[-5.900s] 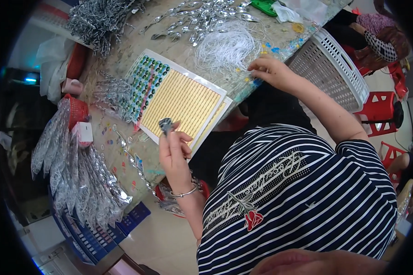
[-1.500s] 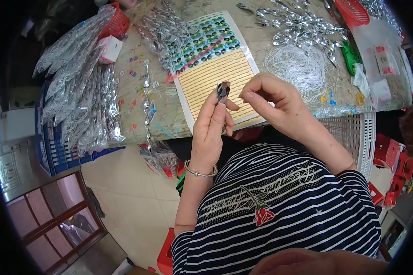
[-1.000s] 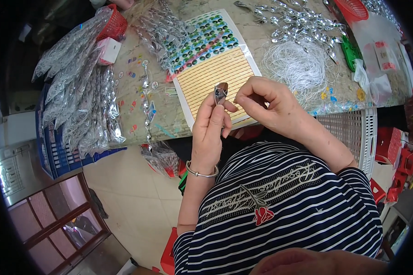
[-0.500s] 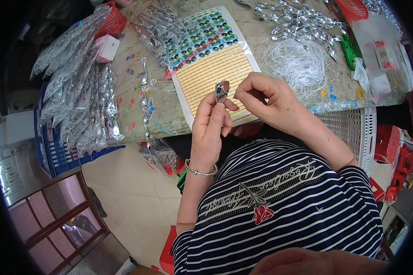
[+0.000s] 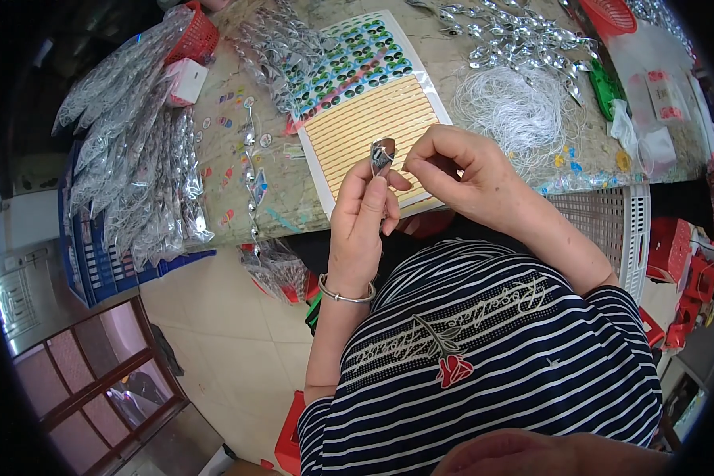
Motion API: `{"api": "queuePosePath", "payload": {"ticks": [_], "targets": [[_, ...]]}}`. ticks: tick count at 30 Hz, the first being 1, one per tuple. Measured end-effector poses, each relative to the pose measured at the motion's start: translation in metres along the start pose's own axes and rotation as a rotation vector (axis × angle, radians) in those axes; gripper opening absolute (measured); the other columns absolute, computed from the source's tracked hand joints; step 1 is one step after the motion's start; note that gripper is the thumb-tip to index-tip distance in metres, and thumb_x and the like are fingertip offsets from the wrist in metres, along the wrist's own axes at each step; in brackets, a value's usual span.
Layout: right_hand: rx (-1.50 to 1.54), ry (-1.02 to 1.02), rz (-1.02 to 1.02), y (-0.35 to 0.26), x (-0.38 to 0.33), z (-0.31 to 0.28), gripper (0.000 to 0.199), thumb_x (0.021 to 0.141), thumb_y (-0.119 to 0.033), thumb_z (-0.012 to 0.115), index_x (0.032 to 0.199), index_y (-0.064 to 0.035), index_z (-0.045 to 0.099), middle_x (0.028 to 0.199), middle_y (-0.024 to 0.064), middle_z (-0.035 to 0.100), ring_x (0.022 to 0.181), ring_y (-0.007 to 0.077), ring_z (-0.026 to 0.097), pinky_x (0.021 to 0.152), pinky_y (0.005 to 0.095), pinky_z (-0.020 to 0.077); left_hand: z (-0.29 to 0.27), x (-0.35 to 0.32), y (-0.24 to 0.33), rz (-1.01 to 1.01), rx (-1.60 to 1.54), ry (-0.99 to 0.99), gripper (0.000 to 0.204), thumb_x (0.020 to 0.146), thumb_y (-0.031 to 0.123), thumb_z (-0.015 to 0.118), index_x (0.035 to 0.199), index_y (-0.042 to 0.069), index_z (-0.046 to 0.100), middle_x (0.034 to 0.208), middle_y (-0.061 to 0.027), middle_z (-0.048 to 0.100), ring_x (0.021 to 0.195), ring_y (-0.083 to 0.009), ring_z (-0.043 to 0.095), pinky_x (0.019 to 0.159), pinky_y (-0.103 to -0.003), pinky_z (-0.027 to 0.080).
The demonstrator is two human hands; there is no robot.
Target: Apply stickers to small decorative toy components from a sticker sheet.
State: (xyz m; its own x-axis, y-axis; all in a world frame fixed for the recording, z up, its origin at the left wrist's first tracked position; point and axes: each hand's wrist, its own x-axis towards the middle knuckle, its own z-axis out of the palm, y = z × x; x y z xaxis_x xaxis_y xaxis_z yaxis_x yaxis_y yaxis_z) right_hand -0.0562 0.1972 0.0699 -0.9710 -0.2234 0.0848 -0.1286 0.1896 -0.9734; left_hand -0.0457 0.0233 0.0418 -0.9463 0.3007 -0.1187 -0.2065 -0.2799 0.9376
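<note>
Unmoved since before | left hand (image 5: 362,222) pinches small shiny silver piece (image 5: 382,155)

My counter (image 5: 293,208) has a beige patterned plastic cover with small colourful shapes. On it lies a white rectangular sheet of yellow stripes and green-and-black dot stickers (image 5: 366,107). Beside that to the right rests a tangle of thin white cord (image 5: 517,107). Shiny silver metal pieces (image 5: 509,36) spread behind it. Clear packets of silver parts (image 5: 139,166) pile at the left edge.
</note>
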Motion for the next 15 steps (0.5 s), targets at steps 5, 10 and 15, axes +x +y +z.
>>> {"api": "queuePosePath", "payload": {"ticks": [5,10,15], "targets": [[-0.020,-0.006,0.014,-0.0002,0.0000,0.0001,0.007,0.086,-0.007,0.060,0.085,-0.0004,0.059,0.074,-0.0005,0.053,0.063,0.0035,0.046,0.054,0.0199,0.0381,-0.0013,-0.0011,-0.0005,-0.004,0.007,0.003,0.035,0.100,0.019,0.040,0.129,0.000,0.044,0.095,-0.0041,0.056,0.064,-0.0024,0.042,0.053,-0.016,0.035],[-0.037,0.005,0.006,0.0029,-0.0004,0.0019,0.007,0.086,-0.007,0.060,0.085,-0.0003,0.060,0.073,-0.0005,0.054,0.062,0.0035,0.046,0.054,0.0201,0.0385,-0.0028,-0.0008,-0.0022,-0.003,-0.014,0.005,0.035,0.100,0.020,0.040,0.128,-0.001,0.044,0.095,-0.0042,0.056,0.064,-0.0025,0.041,0.053,-0.016,0.035],[-0.048,0.016,0.011,0.0043,-0.0002,0.0030,0.007,0.086,-0.007,0.060,0.085,-0.0002,0.060,0.072,-0.0005,0.054,0.062,0.0034,0.046,0.054,0.0201,0.0384,-0.0011,-0.0010,-0.0004,-0.001,0.005,0.017,0.036,0.100,0.019,0.040,0.129,-0.001,0.043,0.094,-0.0037,0.055,0.064,-0.0024,0.041,0.053,-0.015,0.034]]}}
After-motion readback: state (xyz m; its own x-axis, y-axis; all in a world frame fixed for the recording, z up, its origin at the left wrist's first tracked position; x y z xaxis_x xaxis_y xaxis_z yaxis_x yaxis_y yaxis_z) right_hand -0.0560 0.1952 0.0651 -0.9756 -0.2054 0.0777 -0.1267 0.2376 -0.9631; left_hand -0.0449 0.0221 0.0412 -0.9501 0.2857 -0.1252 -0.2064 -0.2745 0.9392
